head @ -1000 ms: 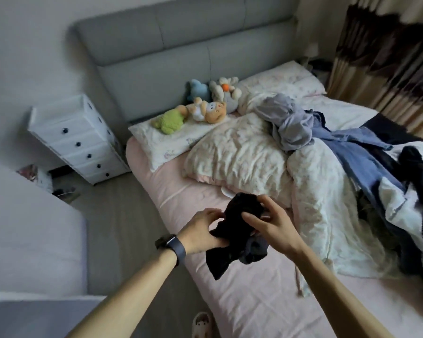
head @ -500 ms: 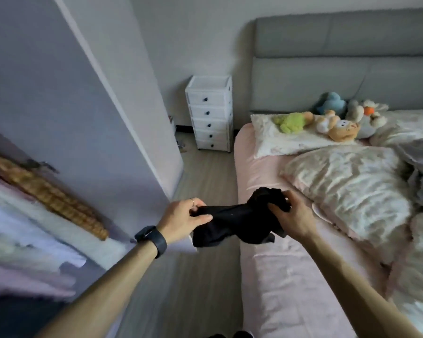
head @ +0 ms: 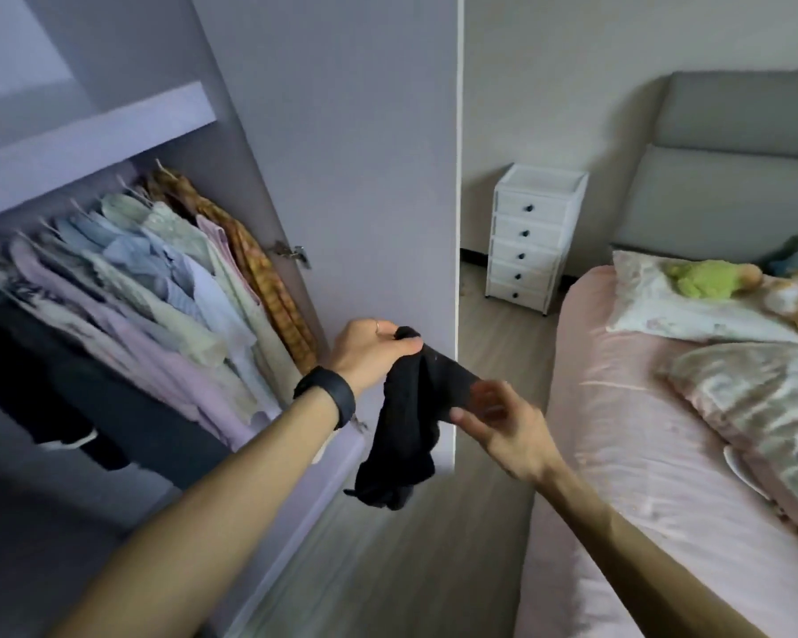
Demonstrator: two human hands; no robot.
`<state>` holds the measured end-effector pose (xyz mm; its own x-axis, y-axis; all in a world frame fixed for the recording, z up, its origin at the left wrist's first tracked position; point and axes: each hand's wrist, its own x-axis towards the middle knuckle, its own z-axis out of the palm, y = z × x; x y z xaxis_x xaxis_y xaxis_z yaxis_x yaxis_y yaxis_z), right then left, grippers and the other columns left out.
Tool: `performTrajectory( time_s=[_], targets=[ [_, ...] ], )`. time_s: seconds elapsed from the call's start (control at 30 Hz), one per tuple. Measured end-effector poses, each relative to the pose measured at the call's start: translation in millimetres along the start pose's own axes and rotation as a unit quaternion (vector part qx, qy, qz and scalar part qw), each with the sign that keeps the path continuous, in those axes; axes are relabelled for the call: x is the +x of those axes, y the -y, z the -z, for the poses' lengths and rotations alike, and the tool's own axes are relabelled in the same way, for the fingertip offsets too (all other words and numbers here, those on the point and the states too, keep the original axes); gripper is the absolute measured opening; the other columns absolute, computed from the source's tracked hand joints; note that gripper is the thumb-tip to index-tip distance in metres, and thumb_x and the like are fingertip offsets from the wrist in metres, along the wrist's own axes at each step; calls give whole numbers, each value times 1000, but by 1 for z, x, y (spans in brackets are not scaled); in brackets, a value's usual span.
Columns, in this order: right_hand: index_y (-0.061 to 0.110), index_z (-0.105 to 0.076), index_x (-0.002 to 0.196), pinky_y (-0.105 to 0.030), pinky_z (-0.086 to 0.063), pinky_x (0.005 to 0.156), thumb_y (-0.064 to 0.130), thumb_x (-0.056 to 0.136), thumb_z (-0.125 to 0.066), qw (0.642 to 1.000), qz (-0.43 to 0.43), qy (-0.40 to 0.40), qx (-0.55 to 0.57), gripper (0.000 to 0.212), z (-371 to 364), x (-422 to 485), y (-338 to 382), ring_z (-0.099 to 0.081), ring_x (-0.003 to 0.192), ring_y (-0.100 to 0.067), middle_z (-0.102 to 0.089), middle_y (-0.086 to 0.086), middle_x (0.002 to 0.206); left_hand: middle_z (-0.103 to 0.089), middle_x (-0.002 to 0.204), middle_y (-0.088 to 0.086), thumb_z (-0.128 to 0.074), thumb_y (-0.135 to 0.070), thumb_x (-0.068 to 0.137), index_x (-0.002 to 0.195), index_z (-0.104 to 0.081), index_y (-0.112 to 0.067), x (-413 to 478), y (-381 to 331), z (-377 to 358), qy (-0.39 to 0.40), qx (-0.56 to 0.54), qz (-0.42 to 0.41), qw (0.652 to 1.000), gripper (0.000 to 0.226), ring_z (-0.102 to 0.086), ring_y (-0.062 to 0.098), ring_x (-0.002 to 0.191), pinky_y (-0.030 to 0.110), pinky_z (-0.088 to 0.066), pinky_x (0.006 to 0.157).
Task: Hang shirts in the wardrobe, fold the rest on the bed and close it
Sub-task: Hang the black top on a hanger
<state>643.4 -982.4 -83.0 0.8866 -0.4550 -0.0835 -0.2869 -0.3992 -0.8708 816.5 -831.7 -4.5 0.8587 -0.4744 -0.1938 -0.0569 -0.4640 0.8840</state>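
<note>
Pink-sheeted bed, pillow at the bed's head end, green plush toy on it, crumpled duvet mid-bed, wood floor beside the bed, white drawer unit standing there.

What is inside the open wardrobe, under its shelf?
A row of hung shirts, pale ones and an orange checked shirt at the right end, with dark clothes lower left. The shelf covers the rail.

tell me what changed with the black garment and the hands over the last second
The person turned from the bed toward the open wardrobe. The black garment, earlier bunched between both hands over the bed, now hangs from the left hand by the wardrobe door; the right hand is blurred at its edge, grip unclear. Unchanged: the left hand grips it.
</note>
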Motion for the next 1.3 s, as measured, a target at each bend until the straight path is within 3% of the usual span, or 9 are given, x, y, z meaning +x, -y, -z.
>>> performTrajectory(
  time_s=[0.13,0.23,0.4,0.53,0.87,0.97,1.03,1.13,1.3],
  targets=[
    [37,-47,125,-29,-53,88,87,58,-69,995,17,84,-45,86,-66,-22,35,-60,104,-5,-58,18,119,-77,80,4,-85,-34,53,77,-76,-17,-15,-5,10,-40,-118,75,989,31,-74,25,84,35,-60,79],
    [24,-50,112,-41,-56,79,56,87,-63,986,33,46,-156,43,-90,-17,52,-64,92,-22,-63,4,103,-75,75,5,-88,-20,67,76,-74,-13,-29,1,39,-114,-154,68,979,18,-75,23,78,28,-58,61],
    [31,-60,98,-20,-46,68,38,93,-60,992,54,11,-118,7,-60,11,57,-65,81,-12,-68,13,87,-73,88,10,-85,-11,70,87,-67,-10,-51,29,119,-247,-169,84,951,25,-74,25,63,29,-59,57],
    [27,-64,75,-10,-41,55,49,87,-68,995,45,51,-71,26,-41,33,92,-59,60,-1,-64,13,63,-71,85,0,-84,-25,73,90,-61,-18,-69,48,139,-274,-74,88,955,29,-72,19,56,26,-53,59],
    [11,-64,85,-21,-44,47,30,93,-61,990,-14,110,91,21,-68,48,175,-55,63,-17,-56,-3,71,-63,98,-15,-65,-24,92,101,-65,-29,-96,65,114,-132,97,-40,986,11,-67,8,86,12,-49,67],
    [8,-64,87,-26,-52,54,25,93,-65,980,-27,153,124,17,-69,48,185,-62,66,-16,-61,-5,75,-41,136,-1,-64,-32,85,123,-56,-30,-98,69,106,-147,294,-37,944,38,-46,24,128,32,-47,96],
    [2,-66,97,-27,-55,59,23,93,-67,973,-34,180,141,21,-68,47,188,-68,71,-18,-66,-9,82,-8,156,-11,-72,-33,74,137,-42,-37,-99,62,104,-112,256,-96,955,70,-23,18,142,32,-33,111],
    [-5,-67,108,-30,-58,69,21,93,-67,961,-35,213,174,29,-67,45,188,-72,86,-25,-73,-16,97,-43,142,-13,-83,-46,65,144,-29,-46,-95,45,102,-8,155,-179,972,95,-40,3,134,9,-34,102],
    [13,-76,108,-31,-55,82,39,92,-64,931,-18,261,255,33,-64,41,175,-70,94,-20,-74,-5,106,-70,91,-15,-75,-57,75,116,-51,-42,-81,35,107,-115,187,-150,964,50,-68,6,85,39,-56,79]
  ],
)
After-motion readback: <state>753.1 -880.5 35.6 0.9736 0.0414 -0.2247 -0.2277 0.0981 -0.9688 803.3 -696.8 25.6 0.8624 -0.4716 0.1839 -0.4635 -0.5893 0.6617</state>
